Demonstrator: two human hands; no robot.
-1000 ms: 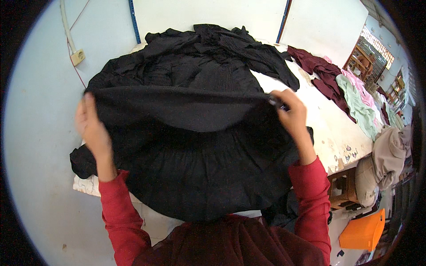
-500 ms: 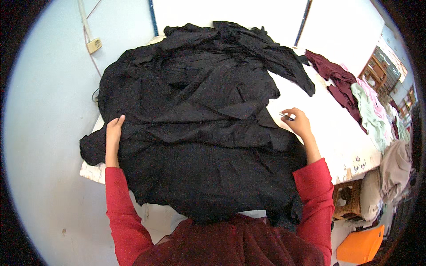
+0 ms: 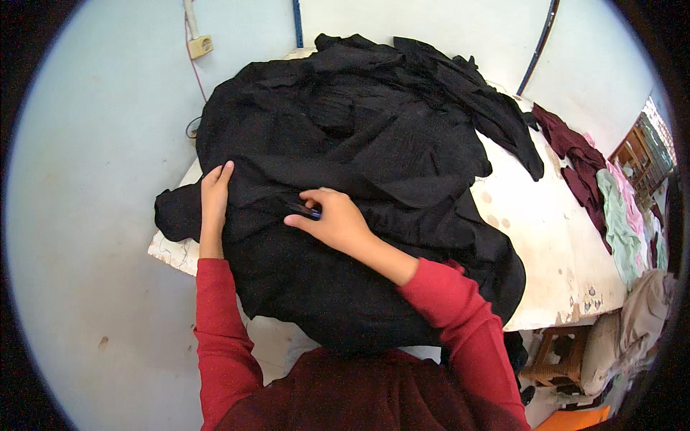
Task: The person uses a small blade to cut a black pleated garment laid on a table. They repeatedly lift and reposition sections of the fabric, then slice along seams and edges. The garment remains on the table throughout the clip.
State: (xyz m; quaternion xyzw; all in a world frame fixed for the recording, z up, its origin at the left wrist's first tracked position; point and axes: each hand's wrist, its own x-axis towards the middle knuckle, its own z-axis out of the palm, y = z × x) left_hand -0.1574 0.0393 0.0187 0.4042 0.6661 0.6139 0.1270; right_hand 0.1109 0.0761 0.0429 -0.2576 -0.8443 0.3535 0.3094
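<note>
One large black garment (image 3: 374, 136), rumpled and crinkled, across the middle of the frame, on a pale, stained surface (image 3: 535, 223) from near the back panel (image 3: 431, 25) down past the near edge at lower centre. At the cloth's left side, left of the frame's centre, the left hand (image 3: 214, 197), thumb uppermost against the fabric; pinched or merely resting, impossible to tell. Near the frame's centre, over the cloth, the right hand (image 3: 338, 223), with thumb and fingers closed around a small tool (image 3: 315, 214), dark with a touch of blue, exact kind hidden. Between the two hands, only a short stretch of black fabric; not touching each other. Red sleeves (image 3: 215, 294) on both forearms.

At left, tight room: a black bunched end close to the corner of the surface, with a pale blue wall (image 3: 93, 215) beyond. At right, a broad bare stretch, running to a chipped edge at lower right. At upper right, a narrow gap between a sleeve-like black strip and a maroon cloth (image 3: 575, 147); next to that, pink cloth (image 3: 627, 190) and pale green cloth (image 3: 617, 215), over the far right edge. Below that edge, a brown stool (image 3: 557, 355) beside beige cloth (image 3: 643, 309).
</note>
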